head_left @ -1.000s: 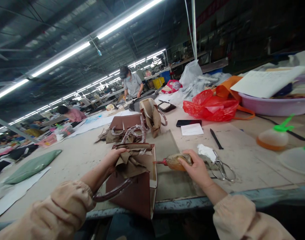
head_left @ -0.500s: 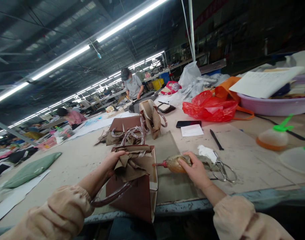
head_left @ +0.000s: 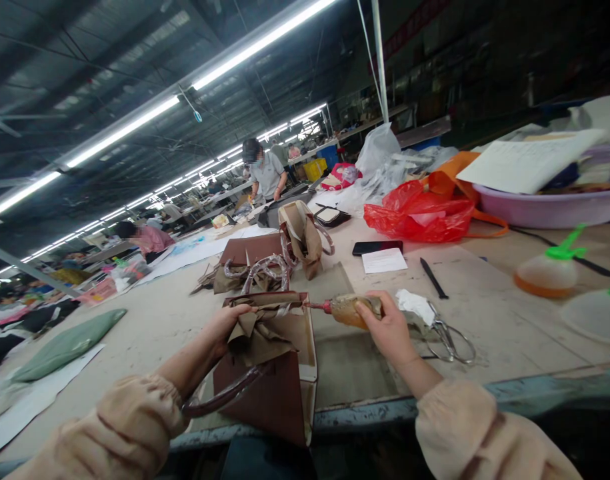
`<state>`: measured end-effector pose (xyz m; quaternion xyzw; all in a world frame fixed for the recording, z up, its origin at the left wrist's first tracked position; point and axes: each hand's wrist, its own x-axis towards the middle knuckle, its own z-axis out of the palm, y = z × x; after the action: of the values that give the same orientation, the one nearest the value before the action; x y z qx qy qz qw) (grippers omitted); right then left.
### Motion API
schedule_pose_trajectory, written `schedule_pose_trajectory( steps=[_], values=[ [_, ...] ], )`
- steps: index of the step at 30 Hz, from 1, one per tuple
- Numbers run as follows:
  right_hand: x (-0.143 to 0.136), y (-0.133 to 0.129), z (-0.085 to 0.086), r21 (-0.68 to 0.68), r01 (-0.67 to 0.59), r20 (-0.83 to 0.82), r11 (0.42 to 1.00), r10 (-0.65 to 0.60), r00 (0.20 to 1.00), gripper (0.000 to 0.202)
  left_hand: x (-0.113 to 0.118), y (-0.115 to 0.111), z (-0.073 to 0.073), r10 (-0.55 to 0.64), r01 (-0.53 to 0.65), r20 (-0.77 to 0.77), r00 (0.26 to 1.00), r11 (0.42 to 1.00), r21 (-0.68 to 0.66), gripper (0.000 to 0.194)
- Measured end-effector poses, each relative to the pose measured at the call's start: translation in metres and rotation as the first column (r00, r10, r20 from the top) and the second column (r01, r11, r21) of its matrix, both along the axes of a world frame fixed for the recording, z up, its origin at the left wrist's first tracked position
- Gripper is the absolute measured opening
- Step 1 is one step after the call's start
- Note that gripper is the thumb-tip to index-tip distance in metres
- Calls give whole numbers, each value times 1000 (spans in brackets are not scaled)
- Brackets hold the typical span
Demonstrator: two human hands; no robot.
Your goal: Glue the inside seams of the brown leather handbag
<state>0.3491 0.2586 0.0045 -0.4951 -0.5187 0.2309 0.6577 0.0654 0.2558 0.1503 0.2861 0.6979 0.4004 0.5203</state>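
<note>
A brown handbag (head_left: 265,393) lies at the table's front edge, its tan lining (head_left: 261,333) bunched up at the opening and a plastic-wrapped handle (head_left: 229,395) hanging toward me. My left hand (head_left: 229,327) is closed on the bag's upper edge, the fingertips partly hidden by the lining. In my right hand (head_left: 389,330) is a squeeze bottle (head_left: 349,311) of amber glue, lying sideways. Its thin red nozzle points left and its tip is at the upper corner of the bag's pale edge; whether it touches, I cannot tell.
More brown bags (head_left: 255,248) stand just behind. To the right lie scissors (head_left: 449,341), a black pen (head_left: 433,278), a phone (head_left: 369,248), a green-capped bottle (head_left: 547,273) and a red plastic bag (head_left: 419,217). A co-worker (head_left: 267,170) stands across the table.
My right hand has moved the glue bottle slightly up and left, bringing the nozzle tip from the bag's side edge to its top corner. My left hand and the bag stay nearly in place.
</note>
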Motion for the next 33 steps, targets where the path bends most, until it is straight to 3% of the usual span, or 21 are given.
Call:
schedule_pose_trajectory(
  steps=[9, 17, 25, 33],
  values=[
    [1, -1, 4, 31, 27, 26, 999, -28, 999, 18, 3, -1, 2, -8, 8, 9, 1000, 1000, -26, 10],
    [5, -3, 2, 36, -49, 96, 998, 46, 994, 17, 1, 2, -2, 4, -4, 7, 1000, 1000, 1, 9],
    [0, 0, 8, 50, 41, 21, 998, -42, 999, 17, 1, 0, 0, -27, 26, -42, 999, 999, -21, 9],
    [4, -1, 2, 59, 23, 61, 998, -27, 998, 17, -2, 1, -3, -10, 10, -14, 1000, 1000, -7, 6]
  ],
)
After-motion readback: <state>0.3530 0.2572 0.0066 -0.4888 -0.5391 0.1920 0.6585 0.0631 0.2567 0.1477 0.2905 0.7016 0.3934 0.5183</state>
